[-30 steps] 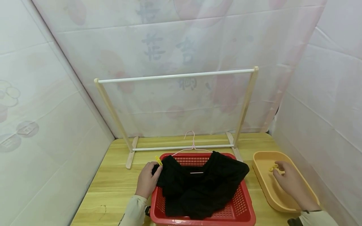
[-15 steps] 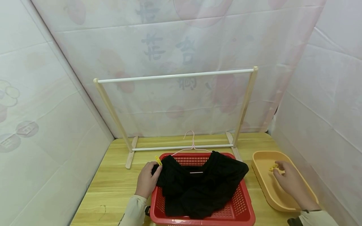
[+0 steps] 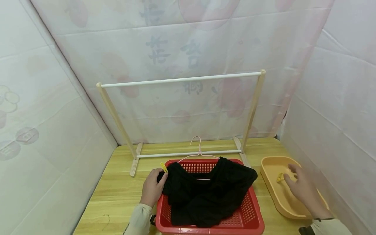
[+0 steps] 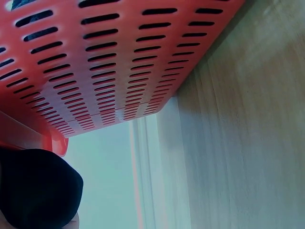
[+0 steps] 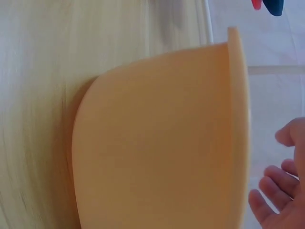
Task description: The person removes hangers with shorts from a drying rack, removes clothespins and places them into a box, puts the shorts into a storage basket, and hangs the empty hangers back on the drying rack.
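Observation:
A black garment (image 3: 211, 199) lies draped over the red basket (image 3: 259, 222), with a pink hanger (image 3: 200, 151) rising from its far side. My left hand (image 3: 154, 186) grips the garment's left end, where a yellow clothespin (image 3: 164, 167) sticks up by the fingertips. In the left wrist view, black cloth (image 4: 40, 191) bulges beside the basket and covers most of that hand. Over the yellow tray (image 3: 277, 199), my right hand (image 3: 302, 186) has thumb and fingers spread apart. Another yellow clothespin (image 3: 280, 178) is in the tray, just left of the thumb.
Behind the basket stands a wooden rack with a white top bar (image 3: 182, 79) and a lower bar (image 3: 164, 155). The wooden table (image 3: 114, 189) meets pale printed sheeting (image 3: 188, 111) at the back and both sides.
My right thumb and fingers have parted and let go of the clothespin, which now sits slightly left and lower in the tray. The left hand keeps its grip on the garment.

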A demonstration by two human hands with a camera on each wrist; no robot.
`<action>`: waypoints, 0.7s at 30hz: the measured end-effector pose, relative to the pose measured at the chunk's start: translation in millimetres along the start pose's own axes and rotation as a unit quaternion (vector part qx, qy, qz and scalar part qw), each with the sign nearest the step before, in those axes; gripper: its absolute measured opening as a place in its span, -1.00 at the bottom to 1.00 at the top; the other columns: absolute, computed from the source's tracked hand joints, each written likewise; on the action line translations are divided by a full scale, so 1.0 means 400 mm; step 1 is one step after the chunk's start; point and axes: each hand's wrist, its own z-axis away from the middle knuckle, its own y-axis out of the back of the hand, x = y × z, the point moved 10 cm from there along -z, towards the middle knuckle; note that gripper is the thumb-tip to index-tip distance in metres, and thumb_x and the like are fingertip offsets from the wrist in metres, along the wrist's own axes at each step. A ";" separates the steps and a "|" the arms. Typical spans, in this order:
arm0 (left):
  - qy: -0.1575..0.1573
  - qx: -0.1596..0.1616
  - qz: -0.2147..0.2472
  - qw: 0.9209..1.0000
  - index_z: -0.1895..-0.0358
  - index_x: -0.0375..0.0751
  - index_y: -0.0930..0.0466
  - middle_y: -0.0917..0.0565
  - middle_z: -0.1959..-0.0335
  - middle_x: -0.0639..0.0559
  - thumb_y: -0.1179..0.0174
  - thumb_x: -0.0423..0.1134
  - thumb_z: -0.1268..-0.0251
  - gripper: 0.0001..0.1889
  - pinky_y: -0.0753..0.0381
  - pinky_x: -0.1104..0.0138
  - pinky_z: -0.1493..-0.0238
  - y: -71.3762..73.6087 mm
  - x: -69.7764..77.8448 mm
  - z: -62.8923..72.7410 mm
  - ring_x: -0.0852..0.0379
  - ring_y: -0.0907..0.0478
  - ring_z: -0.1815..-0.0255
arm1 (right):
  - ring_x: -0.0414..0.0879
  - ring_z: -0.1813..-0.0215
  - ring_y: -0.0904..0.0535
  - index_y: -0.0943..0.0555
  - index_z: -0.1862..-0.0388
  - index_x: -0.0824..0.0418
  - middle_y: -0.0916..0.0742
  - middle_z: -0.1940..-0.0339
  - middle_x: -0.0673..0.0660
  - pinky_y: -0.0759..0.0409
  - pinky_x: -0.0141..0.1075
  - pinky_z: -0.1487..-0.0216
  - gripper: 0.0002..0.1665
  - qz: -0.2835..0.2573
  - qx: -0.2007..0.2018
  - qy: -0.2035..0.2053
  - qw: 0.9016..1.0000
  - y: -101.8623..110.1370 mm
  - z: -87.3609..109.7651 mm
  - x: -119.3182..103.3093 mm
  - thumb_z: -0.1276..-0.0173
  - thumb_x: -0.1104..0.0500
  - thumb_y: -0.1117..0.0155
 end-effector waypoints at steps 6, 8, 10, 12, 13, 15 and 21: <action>0.004 0.001 0.005 1.000 0.04 -0.05 -0.67 -0.66 0.16 0.08 -0.21 0.01 -0.55 -0.77 -0.64 0.03 -0.01 -0.001 0.000 -0.002 0.08 -0.63 0.13 | 0.45 -0.14 -0.46 -0.39 -0.37 0.52 -0.51 -0.26 0.54 -0.45 0.19 -0.05 -0.46 -0.001 0.031 0.024 0.999 -0.011 0.010 -0.093 -0.53 0.25 -0.20; 0.005 0.002 0.005 1.000 0.04 -0.05 -0.67 -0.67 0.15 0.07 -0.21 0.02 -0.54 -0.76 -0.63 0.03 -0.02 0.002 0.000 -0.002 0.07 -0.63 0.12 | 0.39 -0.14 -0.48 -0.44 -0.32 0.49 -0.55 -0.22 0.49 -0.42 0.05 -0.09 -0.49 -0.010 0.056 0.057 0.997 -0.024 0.015 -0.153 -0.47 0.32 -0.25; 0.003 0.004 0.005 1.000 0.04 -0.06 -0.67 -0.67 0.14 0.07 -0.21 0.02 -0.55 -0.76 -0.64 0.02 -0.02 0.005 0.002 -0.003 0.07 -0.64 0.12 | 0.36 -0.20 -0.47 -0.45 -0.34 0.45 -0.57 -0.24 0.43 -0.38 -0.05 -0.20 -0.46 -0.019 0.064 0.088 0.994 -0.051 0.023 -0.209 -0.41 0.35 -0.30; -0.001 0.006 0.004 1.000 0.04 -0.06 -0.67 -0.67 0.15 0.06 -0.20 0.01 -0.55 -0.76 -0.63 0.02 -0.01 0.007 0.004 -0.003 0.07 -0.64 0.13 | 0.36 -0.29 -0.42 -0.43 -0.39 0.42 -0.55 -0.30 0.42 -0.36 -0.01 -0.30 -0.38 -0.024 0.050 0.113 0.992 -0.089 0.027 -0.256 -0.38 0.35 -0.35; -0.002 0.008 0.003 1.000 0.05 -0.06 -0.67 -0.67 0.15 0.07 -0.20 0.01 -0.55 -0.76 -0.64 0.02 0.00 0.008 0.004 -0.004 0.07 -0.63 0.13 | 0.38 -0.35 -0.38 -0.40 -0.42 0.41 -0.52 -0.34 0.42 -0.34 0.07 -0.34 -0.34 -0.028 0.035 0.119 0.992 -0.111 0.028 -0.273 -0.38 0.34 -0.36; -0.003 0.007 0.003 1.000 0.05 -0.07 -0.67 -0.67 0.16 0.07 -0.21 0.01 -0.55 -0.76 -0.64 0.02 0.00 0.007 0.005 -0.003 0.07 -0.63 0.14 | 0.41 -0.43 -0.29 -0.31 -0.49 0.37 -0.44 -0.42 0.42 -0.28 0.25 -0.38 -0.26 -0.036 -0.003 0.107 0.994 -0.154 0.029 -0.290 -0.41 0.26 -0.37; 0.006 -0.001 0.004 1.000 0.02 -0.07 -0.67 -0.68 0.11 0.05 -0.20 0.03 -0.55 -0.73 -0.64 0.01 -0.05 0.001 -0.004 -0.001 0.04 -0.65 0.08 | 0.47 -0.46 -0.24 -0.12 -0.56 0.48 -0.31 -0.49 0.53 -0.27 0.38 -0.29 -0.14 -0.030 -0.057 0.050 0.997 -0.235 0.023 -0.285 -0.53 0.09 -0.27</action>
